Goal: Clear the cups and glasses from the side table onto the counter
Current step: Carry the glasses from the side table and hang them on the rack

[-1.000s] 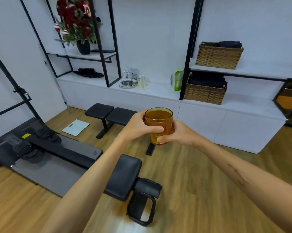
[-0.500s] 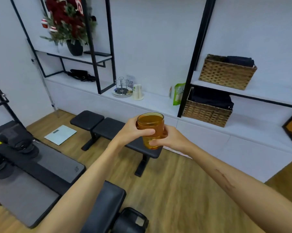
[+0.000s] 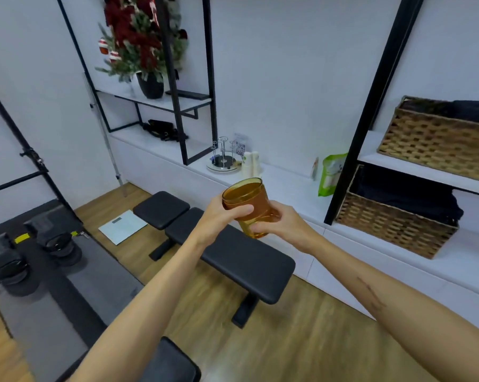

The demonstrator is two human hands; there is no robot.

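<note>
While both hands carry it through the air, an amber glass (image 3: 246, 205) sits at the centre of the view, raised in front of the person and tilted a little to the left. It is a smooth, translucent tumbler with a round rim and faint horizontal ridges; whether it holds liquid cannot be told. The left hand (image 3: 220, 216) wraps its upper part, thumb lying across the front. The right hand (image 3: 281, 224) curls around the lower part from the other side.

Beyond the glass runs a long white counter (image 3: 285, 183), matte and flat-topped. On it stand a small metal cup rack (image 3: 223, 157) on a round tray, a pale stack of cups (image 3: 250, 164), and a green pouch (image 3: 329, 175). Further right, a woven basket (image 3: 395, 219) holds dark folded cloth. A padded black bench (image 3: 227, 249) stands on the wood floor (image 3: 301, 340) between the person and the counter.

To finish this step well, the glass should probably be levelled, carried over the bench, and lowered upright onto bare counter surface near the rack, released only once its base rests flat.
</note>
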